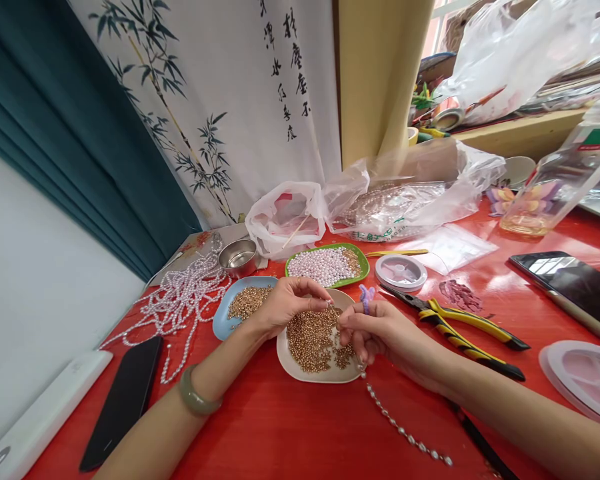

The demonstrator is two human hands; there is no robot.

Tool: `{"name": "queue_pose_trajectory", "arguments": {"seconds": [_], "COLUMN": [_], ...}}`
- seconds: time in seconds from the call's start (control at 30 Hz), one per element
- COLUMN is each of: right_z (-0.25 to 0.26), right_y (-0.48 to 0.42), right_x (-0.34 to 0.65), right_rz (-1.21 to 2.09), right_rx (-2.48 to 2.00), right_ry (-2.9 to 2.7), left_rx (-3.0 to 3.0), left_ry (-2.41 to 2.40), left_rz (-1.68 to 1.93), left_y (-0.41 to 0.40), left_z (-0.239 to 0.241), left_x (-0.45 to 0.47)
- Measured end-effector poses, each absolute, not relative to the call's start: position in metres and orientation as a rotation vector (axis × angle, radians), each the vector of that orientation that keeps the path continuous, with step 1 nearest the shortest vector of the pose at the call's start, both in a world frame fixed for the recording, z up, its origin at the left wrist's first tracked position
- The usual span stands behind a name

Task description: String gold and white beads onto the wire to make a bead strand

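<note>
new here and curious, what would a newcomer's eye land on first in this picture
The bright red table hits first, then the beige dish of gold beads at its centre, where the left hand and right hand meet, a beaded strand trailing from the right one towards the near edge. Left of them sprawls a heap of pearl strands.

The white hanging cloth [230, 80] painted with bamboo bears two columns of black brush-written Chinese characters, too cursive to read with certainty. Green print on the clear plastic bag [420, 203] and the label on the bottle [565, 180] are illegible.
</note>
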State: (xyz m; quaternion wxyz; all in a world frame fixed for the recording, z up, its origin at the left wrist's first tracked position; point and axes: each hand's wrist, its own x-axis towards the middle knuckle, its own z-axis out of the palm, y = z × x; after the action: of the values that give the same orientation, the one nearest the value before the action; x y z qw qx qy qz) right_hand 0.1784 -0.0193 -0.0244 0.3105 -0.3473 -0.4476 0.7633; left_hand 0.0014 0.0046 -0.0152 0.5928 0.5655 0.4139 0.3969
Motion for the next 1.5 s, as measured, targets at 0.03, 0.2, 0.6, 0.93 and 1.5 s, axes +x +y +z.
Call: {"name": "queue_pose_trajectory", "arguments": {"seconds": [0.03,0.2,0.6,0.93,1.5], "right_z": [-0.024,-0.025,-0.029,-0.023,-0.026], "right_y": [-0.019,-0.020,-0.018,-0.020,-0.019], "right_x": [0.179,0.179,0.178,0.178,0.178], "right_rz": [2.016,2.017,2.002,1.979,1.938], "right_rx": [-0.920,-0.917,-0.907,-0.927,-0.938], "right_ry": [-1.184,-1.181,-1.217,-1.215,-1.287], "left_rx": [1.316,1.325,1.462,1.508,1.618], "left_ry": [0.962,0.954,0.988,1.012,0.949], "left_rz": [0.922,0.921,0.922,0.806,0.838], "left_y": [0.005,0.004,0.002,-0.001,-0.003], "left_z": [-0.015,-0.016,-0.011,-0.002,-0.003], "left_x": [0.001,0.001,0.003,0.002,0.003]}}
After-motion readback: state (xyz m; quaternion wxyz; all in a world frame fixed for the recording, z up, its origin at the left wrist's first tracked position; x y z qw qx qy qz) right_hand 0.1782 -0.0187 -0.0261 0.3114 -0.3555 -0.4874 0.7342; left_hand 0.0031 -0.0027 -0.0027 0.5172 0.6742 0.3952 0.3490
